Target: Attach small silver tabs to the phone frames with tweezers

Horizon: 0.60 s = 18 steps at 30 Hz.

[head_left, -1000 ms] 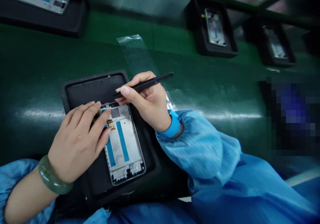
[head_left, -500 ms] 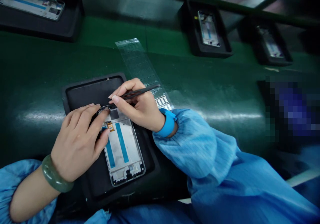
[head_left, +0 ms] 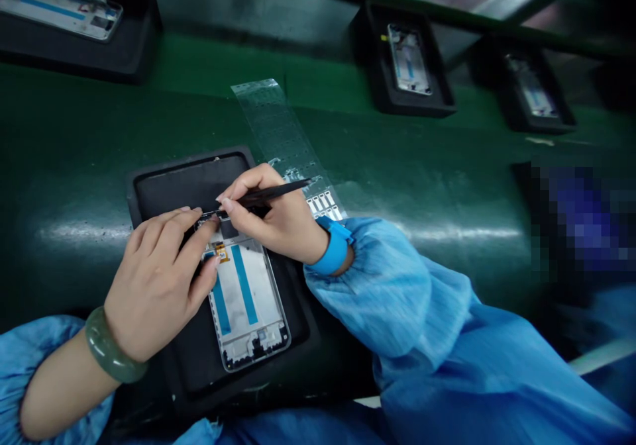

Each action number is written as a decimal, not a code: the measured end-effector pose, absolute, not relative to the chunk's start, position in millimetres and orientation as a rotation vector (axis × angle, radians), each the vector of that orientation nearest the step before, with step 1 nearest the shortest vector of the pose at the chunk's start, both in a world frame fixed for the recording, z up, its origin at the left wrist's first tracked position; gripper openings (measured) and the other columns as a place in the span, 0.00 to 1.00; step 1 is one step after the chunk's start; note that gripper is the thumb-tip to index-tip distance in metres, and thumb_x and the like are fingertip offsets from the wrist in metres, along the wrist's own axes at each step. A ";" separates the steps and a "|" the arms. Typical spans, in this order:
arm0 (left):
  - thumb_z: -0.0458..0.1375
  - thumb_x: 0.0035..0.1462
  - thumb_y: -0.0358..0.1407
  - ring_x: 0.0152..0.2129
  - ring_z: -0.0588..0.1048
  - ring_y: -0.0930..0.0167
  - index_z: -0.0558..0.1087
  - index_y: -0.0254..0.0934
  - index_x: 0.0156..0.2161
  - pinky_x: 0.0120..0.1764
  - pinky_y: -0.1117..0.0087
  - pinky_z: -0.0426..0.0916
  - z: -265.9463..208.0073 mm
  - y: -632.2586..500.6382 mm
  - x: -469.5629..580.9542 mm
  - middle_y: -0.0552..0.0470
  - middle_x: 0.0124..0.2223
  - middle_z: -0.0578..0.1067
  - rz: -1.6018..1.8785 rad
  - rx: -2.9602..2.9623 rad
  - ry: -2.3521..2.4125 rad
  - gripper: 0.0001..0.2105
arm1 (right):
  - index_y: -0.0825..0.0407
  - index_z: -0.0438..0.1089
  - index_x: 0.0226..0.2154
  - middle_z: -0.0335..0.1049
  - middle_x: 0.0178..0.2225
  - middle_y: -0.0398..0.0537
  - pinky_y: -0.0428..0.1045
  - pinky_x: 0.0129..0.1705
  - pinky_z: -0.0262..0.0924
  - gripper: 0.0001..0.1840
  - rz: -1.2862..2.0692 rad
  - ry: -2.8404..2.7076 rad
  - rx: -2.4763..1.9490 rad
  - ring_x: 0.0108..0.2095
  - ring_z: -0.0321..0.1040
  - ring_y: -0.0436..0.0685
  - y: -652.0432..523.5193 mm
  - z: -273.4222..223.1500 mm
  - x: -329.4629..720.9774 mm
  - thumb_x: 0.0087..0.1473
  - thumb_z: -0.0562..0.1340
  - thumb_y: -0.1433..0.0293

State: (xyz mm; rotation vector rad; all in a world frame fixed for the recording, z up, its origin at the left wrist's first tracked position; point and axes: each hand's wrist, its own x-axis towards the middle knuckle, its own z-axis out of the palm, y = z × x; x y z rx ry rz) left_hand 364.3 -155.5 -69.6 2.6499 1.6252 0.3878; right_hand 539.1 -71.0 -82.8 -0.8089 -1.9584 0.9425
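Note:
A silver phone frame [head_left: 256, 259] with blue strips and an orange flex cable [head_left: 221, 253] lies in a black tray [head_left: 191, 382]. My left hand [head_left: 161, 279] grips its upper left part, fingers at the top edge and thumb near the flex cable. Black tweezers [head_left: 278, 190] are pinched in my right hand [head_left: 278, 223], just above the frame's top end. Their tips are hidden behind my fingers, so I cannot tell what they touch.
A clear plastic sheet [head_left: 278, 120] with small white stickers [head_left: 322, 201] lies behind my right hand. Further back, black trays hold other phone frames [head_left: 410, 61] at the left and right. A blurred purple-blue patch [head_left: 586, 213] is at the right.
The tweezers' rear end has dipped slightly, and my right hand has shifted a little. My left hand keeps its hold on the phone frame. The whole view has shifted slightly.

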 end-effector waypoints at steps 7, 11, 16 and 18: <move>0.53 0.56 0.37 0.47 0.66 0.54 0.66 0.28 0.52 0.46 0.53 0.64 -69.9 -154.5 363.8 0.36 0.50 0.68 0.417 2.686 1.603 0.19 | 0.53 0.62 0.31 0.67 0.31 0.42 0.43 0.33 0.60 0.02 0.721 -2.163 -0.736 0.31 0.66 0.46 -74.1 -74.6 535.1 0.54 0.57 0.75; 0.52 0.57 0.36 0.48 0.66 0.55 0.64 0.30 0.53 0.47 0.53 0.64 -68.8 -155.0 364.9 0.38 0.50 0.68 0.391 2.664 1.611 0.20 | 0.52 0.62 0.31 0.67 0.31 0.41 0.43 0.33 0.61 0.03 0.767 -2.059 -0.813 0.31 0.67 0.47 -72.8 -78.2 536.1 0.53 0.59 0.72; 0.52 0.57 0.36 0.49 0.66 0.56 0.64 0.31 0.53 0.47 0.53 0.64 -69.4 -155.8 365.2 0.39 0.51 0.67 0.383 2.641 1.619 0.20 | 0.51 0.61 0.31 0.67 0.30 0.42 0.45 0.33 0.62 0.06 0.894 -1.953 -0.883 0.31 0.68 0.48 -71.6 -84.4 536.8 0.53 0.60 0.68; 0.53 0.57 0.36 0.49 0.66 0.56 0.64 0.31 0.53 0.47 0.53 0.64 -69.6 -155.8 365.2 0.39 0.51 0.67 0.381 2.643 1.618 0.20 | 0.51 0.61 0.31 0.67 0.31 0.42 0.45 0.34 0.62 0.06 0.915 -1.952 -0.876 0.32 0.68 0.49 -72.0 -84.5 536.2 0.53 0.60 0.68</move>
